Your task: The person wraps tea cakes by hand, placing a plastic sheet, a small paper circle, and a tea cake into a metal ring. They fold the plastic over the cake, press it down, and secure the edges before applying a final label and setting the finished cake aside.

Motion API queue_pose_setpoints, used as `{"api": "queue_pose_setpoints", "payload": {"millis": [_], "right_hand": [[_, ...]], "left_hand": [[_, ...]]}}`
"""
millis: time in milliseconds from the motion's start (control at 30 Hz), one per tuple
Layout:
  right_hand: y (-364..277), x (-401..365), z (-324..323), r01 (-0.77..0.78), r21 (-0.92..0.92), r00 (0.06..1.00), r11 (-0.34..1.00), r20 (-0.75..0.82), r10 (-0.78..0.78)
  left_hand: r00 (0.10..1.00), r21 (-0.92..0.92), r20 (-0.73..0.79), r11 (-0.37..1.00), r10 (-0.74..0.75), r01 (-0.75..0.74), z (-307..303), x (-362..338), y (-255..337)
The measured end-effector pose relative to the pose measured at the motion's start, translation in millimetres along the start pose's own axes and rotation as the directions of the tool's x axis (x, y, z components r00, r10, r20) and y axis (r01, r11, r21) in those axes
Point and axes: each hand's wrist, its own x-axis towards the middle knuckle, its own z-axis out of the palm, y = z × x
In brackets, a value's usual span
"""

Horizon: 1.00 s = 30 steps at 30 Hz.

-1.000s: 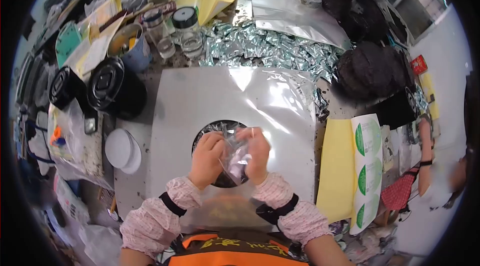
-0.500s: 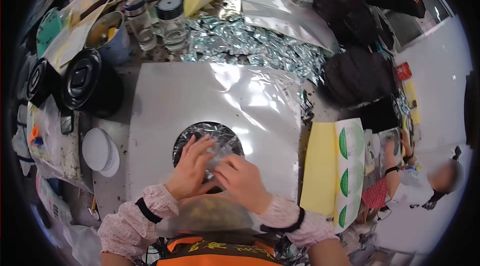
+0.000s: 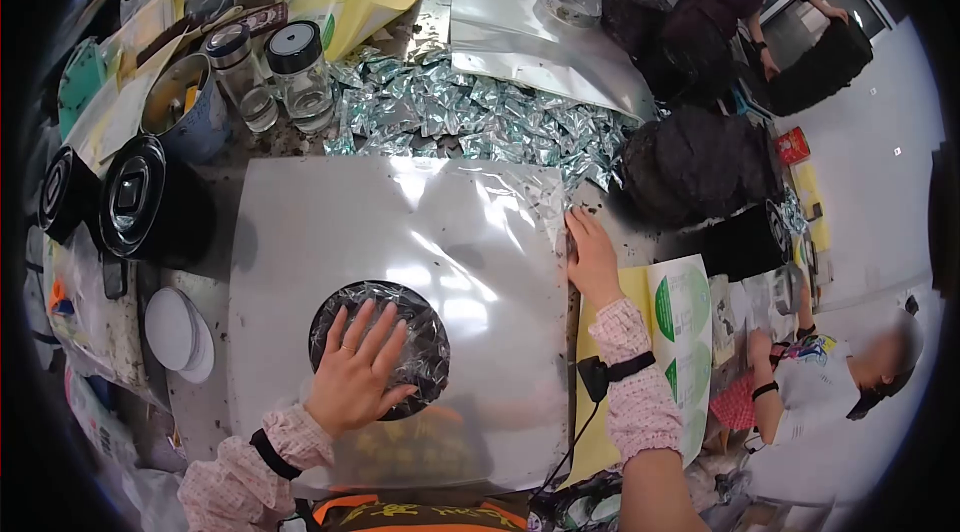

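Observation:
My left hand (image 3: pixel 360 364) lies flat with fingers spread on a black round disc (image 3: pixel 428 332) covered by crinkled clear film. This disc sits near the front of a wide stack of shiny clear plastic sheets (image 3: pixel 300 232). At the sheets' right edge rests my right hand (image 3: pixel 594 257), its fingers stretched forward over the border and nothing visible in its grasp. Past the far edge of the sheets spreads a heap of small silvery-green foil packets (image 3: pixel 480 102).
Two glass jars (image 3: pixel 298 82), a bucket (image 3: pixel 190 112) and black canisters (image 3: pixel 150 197) stand at the left. White discs (image 3: pixel 175 327) lie beside the sheets. Yellow and label sheets (image 3: pixel 680 322) are at the right, near a large black bundle (image 3: pixel 700 167). Two people work at the right.
My right hand has left the disc and moved right and away to the sheets' edge. My left hand has flattened onto the film. The view has shifted slightly.

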Motion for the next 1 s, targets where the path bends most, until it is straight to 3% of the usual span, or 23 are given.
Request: {"api": "queue_pose_setpoints", "payload": {"millis": [33, 133, 167, 233, 300, 367, 467, 500, 533, 567, 600, 633, 733, 767, 867, 933, 1000], "right_hand": [[5, -2, -4, 0.068, -0.099, 0.996, 0.993, -0.045, -0.072], [32, -11, -9, -0.416, 0.208, 0.905, 0.885, 0.003, 0.425], [44, -13, -11, -0.442, 0.447, 0.847, 0.777, -0.076, 0.526], [55, -12, -17, -0.321, 0.837, 0.672, 0.444, -0.129, 0.729], [53, -17, -16, -0.171, 0.975, 0.596, 0.141, -0.012, 0.803], [53, -17, -24, 0.045, 0.991, 0.532, -0.126, 0.083, 0.843], [86, -33, -13, -0.32, 0.923, 0.606, 0.216, 0.024, 0.795], [82, -38, -12, -0.577, 0.693, 0.666, 0.433, 0.093, 0.74], [70, -38, -3, -0.558, 0.476, 0.714, 0.679, -0.141, 0.686], [52, -40, 13, -0.519, 0.188, 0.764, 0.834, -0.335, 0.551], [40, -39, 22, -0.459, -0.131, 0.81, 0.879, -0.468, 0.353], [37, -35, 21, -0.397, -0.136, 0.821, 0.908, -0.496, 0.284], [25, -29, 8, -0.44, 0.232, 0.799, 0.867, -0.339, 0.496], [26, -29, 5, -0.403, 0.296, 0.765, 0.866, -0.41, 0.496], [9, -28, -29, -0.358, 0.529, 0.671, 0.769, -0.427, 0.606], [-28, -25, -54, -0.267, 0.73, 0.74, 0.63, -0.264, 0.619], [-109, -18, -74, -0.207, 0.878, 0.847, 0.431, -0.059, 0.528]], "left_hand": [[1.0, 0.006, 0.001, 1.0, 0.0, 0.0, 0, 0, 0], [1.0, -0.043, -0.006, 0.999, -0.017, 0.017, -3, -1, 2], [1.0, -0.071, -0.012, 0.997, -0.022, 0.021, -5, -1, 2], [1.0, -0.051, -0.025, 0.999, -0.006, 0.005, -1, -1, -1], [0.998, -0.068, -0.057, 0.998, -0.013, 0.009, -2, -2, 3], [0.997, -0.049, -0.079, 0.999, -0.006, 0.002, 1, -3, 3], [0.995, -0.057, -0.099, 0.998, -0.017, 0.012, 1, -3, 5], [0.995, -0.067, -0.1, 0.998, -0.025, 0.018, 1, -3, 6], [0.994, -0.062, -0.107, 0.998, -0.02, 0.013, 1, -3, 5], [0.994, -0.059, -0.112, 0.998, -0.018, 0.011, 2, -3, 6], [0.993, -0.053, -0.118, 0.999, -0.018, 0.012, 3, -4, 4], [0.99, -0.035, -0.137, 0.999, -0.017, 0.012, 5, -3, 3], [0.987, 0.018, -0.158, 1.0, 0.0, 0.003, 10, -6, 2], [0.986, 0.029, -0.164, 1.0, 0.002, 0.003, 11, -6, 3], [0.985, 0.008, -0.173, 1.0, -0.007, 0.009, 11, -5, 5], [0.987, 0.002, -0.158, 1.0, -0.005, 0.005, 8, -5, 4], [0.98, -0.191, -0.196, 0.982, -0.034, -0.004, 10, -4, 1]]}}
